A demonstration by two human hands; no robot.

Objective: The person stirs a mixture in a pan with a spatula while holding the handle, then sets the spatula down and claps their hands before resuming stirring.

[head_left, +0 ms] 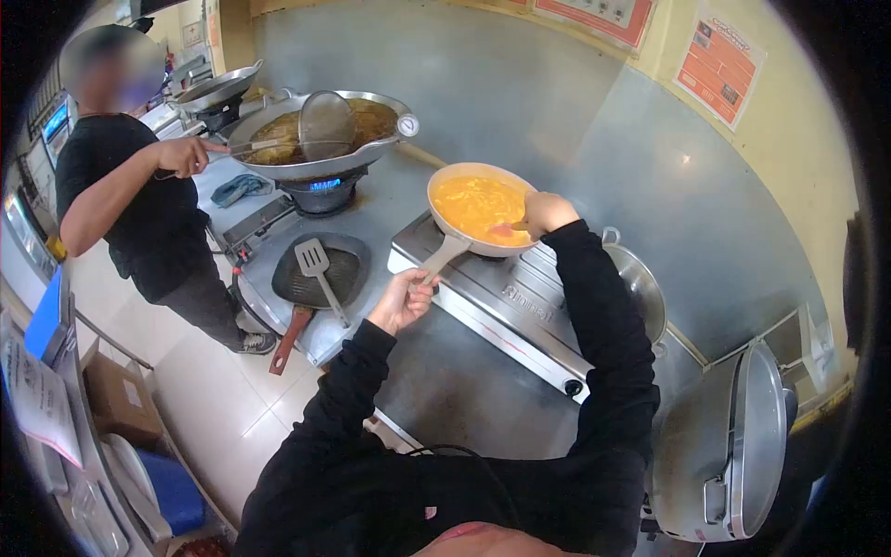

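Observation:
A light-coloured frying pan (478,212) with yellow, egg-like food in it is over the left part of a portable gas stove (497,320). My left hand (406,301) is wrapped round the pan's handle (444,260), which points towards me. At the pan's right rim, my right hand (549,213) grips a spatula, and its pinkish head (502,229) rests in the yellow food. Most of the spatula's handle is hidden by my fingers.
A co-worker (139,186) at the left holds a strainer (327,124) over a large oil wok (380,148). A grill pan (345,269) with a slotted turner (313,258) lies nearer. At the right are a metal pot (640,283) and a big lidded pot (691,446).

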